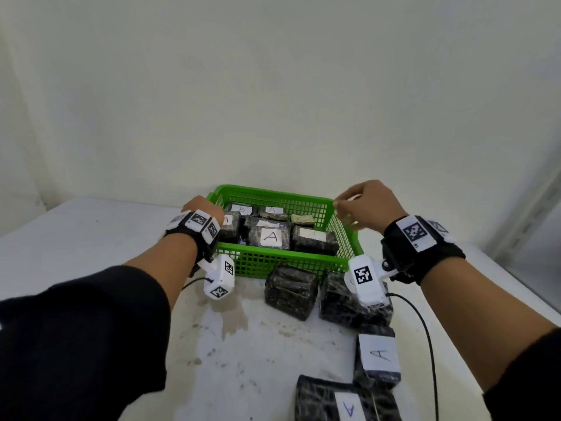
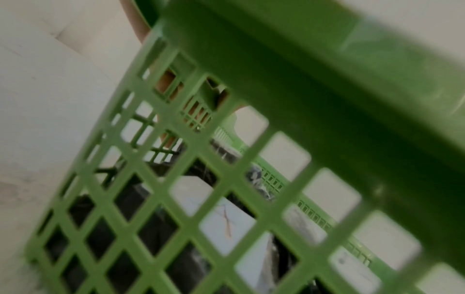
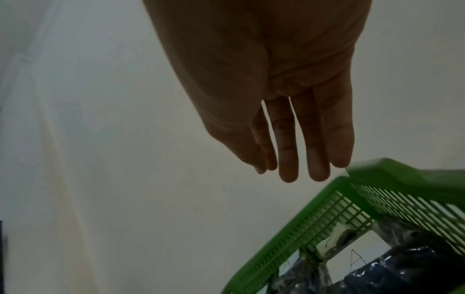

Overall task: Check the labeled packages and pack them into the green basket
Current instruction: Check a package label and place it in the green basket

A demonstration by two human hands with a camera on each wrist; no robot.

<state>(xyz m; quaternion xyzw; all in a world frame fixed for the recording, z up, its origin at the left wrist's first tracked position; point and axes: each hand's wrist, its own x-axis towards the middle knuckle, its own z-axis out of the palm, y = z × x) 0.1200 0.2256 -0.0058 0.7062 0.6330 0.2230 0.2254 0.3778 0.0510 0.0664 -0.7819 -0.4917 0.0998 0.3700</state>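
Two grips, four packages [image 1: 290, 291] outside.

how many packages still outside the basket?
4 visible. Unlabelled package just before the green basket; another to its right, partly behind the wrist camera; one labelled A nearer; another A at the bottom edge. More may lie out of frame.

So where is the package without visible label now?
In the head view, the unlabelled package lies on the table, just in front of the green basket, left of another dark package.
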